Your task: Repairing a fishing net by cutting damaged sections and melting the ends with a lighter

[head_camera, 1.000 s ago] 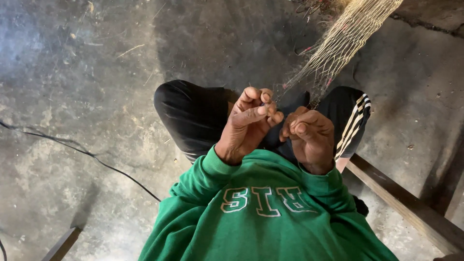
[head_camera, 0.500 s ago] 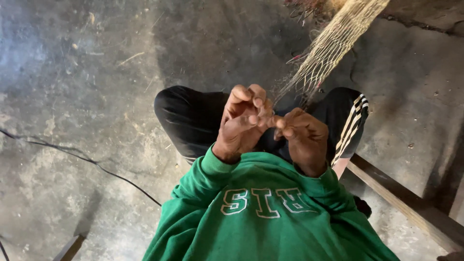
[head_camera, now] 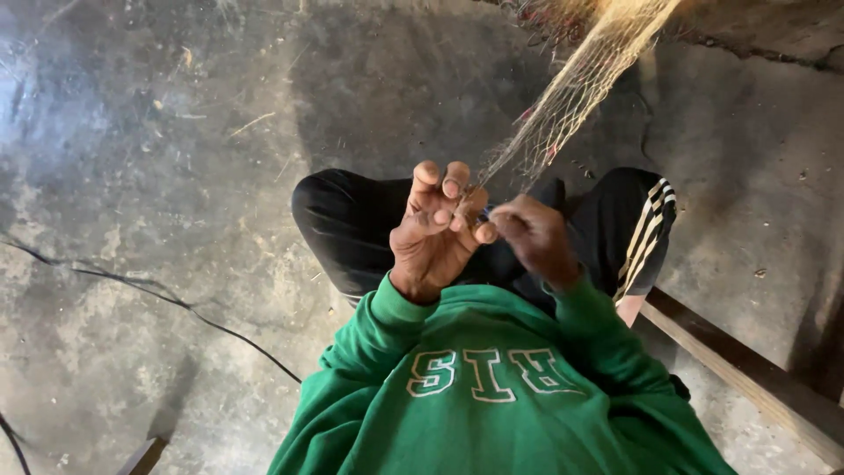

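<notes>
**Hands joined at the lower end of a pale net, over bare concrete**

While the camera looks straight down, the frame fills with a grey concrete floor (head_camera: 158,176), stained, scuffed and flecked with bits of straw. Light falls brightest at the floor's upper left corner; the right side is in shadow. A thin black cable (head_camera: 176,303) runs across the left part of the floor. A wooden plank (head_camera: 747,378) lies slantwise toward the lower right corner, beside the person's leg. Person seated: green sweatshirt (head_camera: 492,413), black trousers with white side stripes (head_camera: 646,229).

A pale net (head_camera: 580,84) hangs taut from the top right edge of the frame and narrows down to the hands, which meet above the knees. Left hand (head_camera: 435,233): fingers raised and bent, fingertips at the net's lower end, thumb touching the right hand. Right hand (head_camera: 536,237): closed, pinching at the same point. Hands together, both on the net strands. A small blue item between the fingers is too small to identify.
</notes>
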